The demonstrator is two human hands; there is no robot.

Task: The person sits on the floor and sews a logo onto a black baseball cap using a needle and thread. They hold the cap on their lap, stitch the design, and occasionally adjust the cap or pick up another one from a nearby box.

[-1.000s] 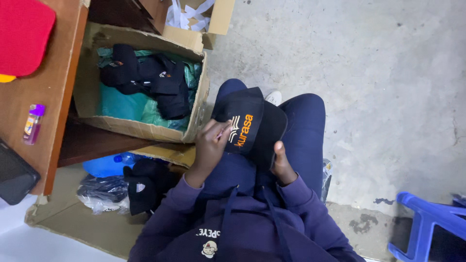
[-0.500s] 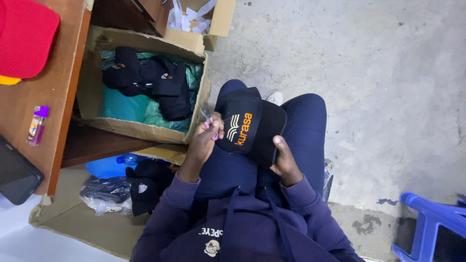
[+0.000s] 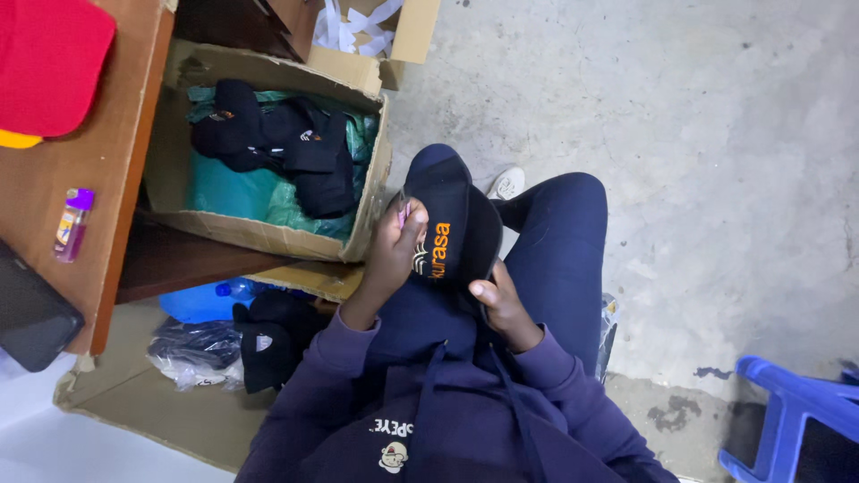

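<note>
Steadiness matters: we are holding the black cap (image 3: 452, 228) in both hands, left hand (image 3: 394, 255) pinching its front, right hand (image 3: 503, 309) gripping the edge, keeping the embroidery facing us.

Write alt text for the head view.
A seated person holds a black cap over their lap, left hand on its front, right hand beneath. A cardboard box of more caps stands to the left on a concrete floor.
</note>
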